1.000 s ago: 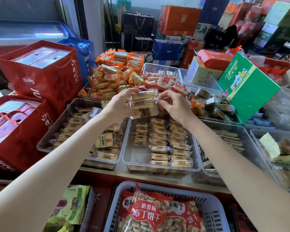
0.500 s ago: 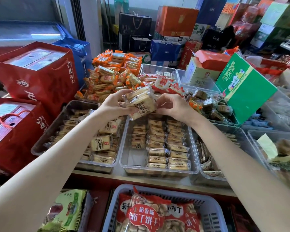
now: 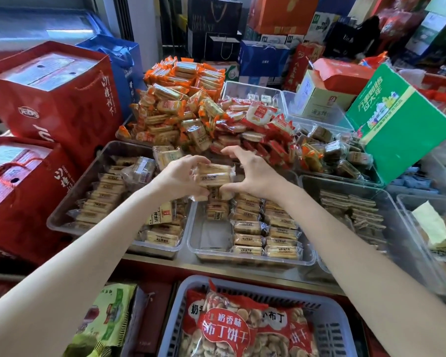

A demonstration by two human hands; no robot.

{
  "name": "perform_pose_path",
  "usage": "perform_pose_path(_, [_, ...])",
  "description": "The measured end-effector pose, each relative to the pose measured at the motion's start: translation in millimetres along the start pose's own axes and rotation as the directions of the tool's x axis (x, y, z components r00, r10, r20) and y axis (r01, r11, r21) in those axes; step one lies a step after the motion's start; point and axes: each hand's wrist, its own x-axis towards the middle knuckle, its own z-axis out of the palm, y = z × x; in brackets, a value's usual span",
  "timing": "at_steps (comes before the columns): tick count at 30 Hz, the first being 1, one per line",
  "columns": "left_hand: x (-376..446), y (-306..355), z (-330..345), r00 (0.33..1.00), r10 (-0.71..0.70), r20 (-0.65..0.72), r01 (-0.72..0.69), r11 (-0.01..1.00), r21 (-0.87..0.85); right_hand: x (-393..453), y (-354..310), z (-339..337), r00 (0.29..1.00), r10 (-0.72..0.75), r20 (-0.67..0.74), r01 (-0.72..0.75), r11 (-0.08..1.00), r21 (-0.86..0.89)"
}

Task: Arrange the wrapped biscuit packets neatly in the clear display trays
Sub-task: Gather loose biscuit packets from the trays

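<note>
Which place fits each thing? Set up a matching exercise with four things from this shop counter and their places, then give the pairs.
Things:
1. green box
2. red gift bag
3. blue basket
4. held biscuit packets

Places:
A. near edge, below the trays
B. far left
C. between the left hand and right hand
D. far right, tilted

Pairs: 1-D, 2-B, 3-A, 4-C

My packets (image 3: 213, 175) wear glossy, crinkled clear film. The trays (image 3: 252, 260) are smooth transparent plastic, the red boxes (image 3: 62, 99) at left matt card, the basket (image 3: 327, 328) dull moulded plastic.
</note>
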Motion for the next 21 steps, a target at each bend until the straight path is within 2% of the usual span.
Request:
perform_pose_path(3, [5, -3, 17, 0.997, 0.057, 0.048, -0.064, 0.982, 0.178, 14, 0, 31, 0.991, 0.038, 0.128, -0.02, 0.99, -0.142])
perform_pose_path(6, [5, -21, 29, 0.995, 0.067, 0.07, -0.081, 0.972, 0.221, 23, 11, 60, 0.986, 0.127, 0.108, -0.125, 0.992, -0.025])
perform_pose_path(9, [-1, -46, 34, 0.996, 0.085, 0.029, -0.09, 0.96, 0.265, 22, 34, 93, 0.971, 0.198, 0.133, -0.21, 0.974, 0.088])
perform_pose_path(12, [-4, -64, 40, 0.985, 0.118, 0.126, -0.16, 0.898, 0.409, 11, 59, 116, 0.966, 0.188, 0.178, -0.21, 0.971, 0.112])
perform_pose_path(15, [1, -76, 48, 0.954, 0.102, 0.281, -0.24, 0.823, 0.515, 4, 82, 112, 0.967, 0.172, 0.19, -0.152, 0.982, -0.114])
perform_pose_path(17, [8, -81, 51, 0.924, 0.033, 0.38, -0.278, 0.741, 0.611, 3, 90, 105, 0.967, 0.146, 0.207, -0.092, 0.964, -0.249])
perform_pose_path(21, [18, -80, 46, 0.893, -0.036, 0.448, -0.322, 0.645, 0.693, 23, 75, 123, 0.965, 0.102, 0.243, 0.031, 0.871, -0.49])
